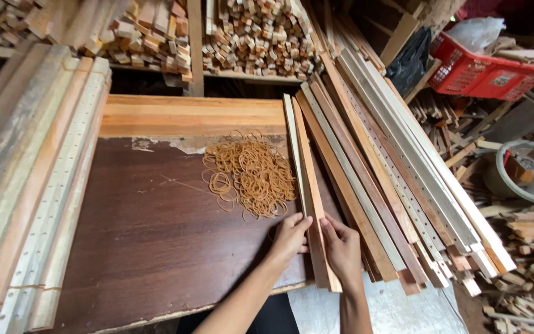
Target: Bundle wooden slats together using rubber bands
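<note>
Both forearms reach up from the bottom edge. The left hand [290, 238] and right hand [341, 246] flank a pair of thin wooden slats [309, 185], each grip pressed against a side of their near end. The slats lie lengthwise along the right edge of the dark surface [149, 229], just beside a heap of rubber bands [251, 173]. A red basket [486, 74] at upper right holds wood scraps.

red basket [486, 73] upper right | rubber bands [251, 173] heaped on brown board [143, 235] | drilled strips [50, 204] left
</note>
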